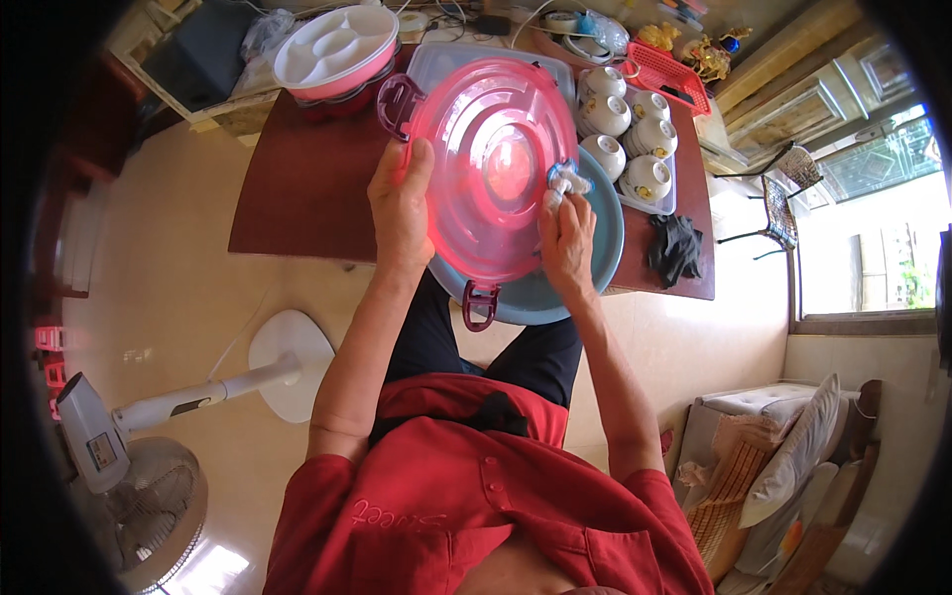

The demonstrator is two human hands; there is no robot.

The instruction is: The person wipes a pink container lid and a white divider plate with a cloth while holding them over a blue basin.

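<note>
A round translucent pink plastic lid [454, 223] with dark purple clip handles is held tilted above a blue basin [606, 253]. My left hand [401, 204] grips the lid's left rim, thumb on the face turned towards me. At its right side my right hand [569, 242] pinches a white and blue cloth [569, 178] against the lid. Beneath the lid, the inside of the basin is mostly hidden. The basin overlaps the near edge of a dark red table [312, 186].
Upturned white bowls [647, 178] stand stacked in a clear tray at right, near a black cloth [675, 249]. A pink and white divided dish [338, 48] sits back left. Behind lies a translucent container lid [439, 63]. A pedestal fan [156, 498] is on the left.
</note>
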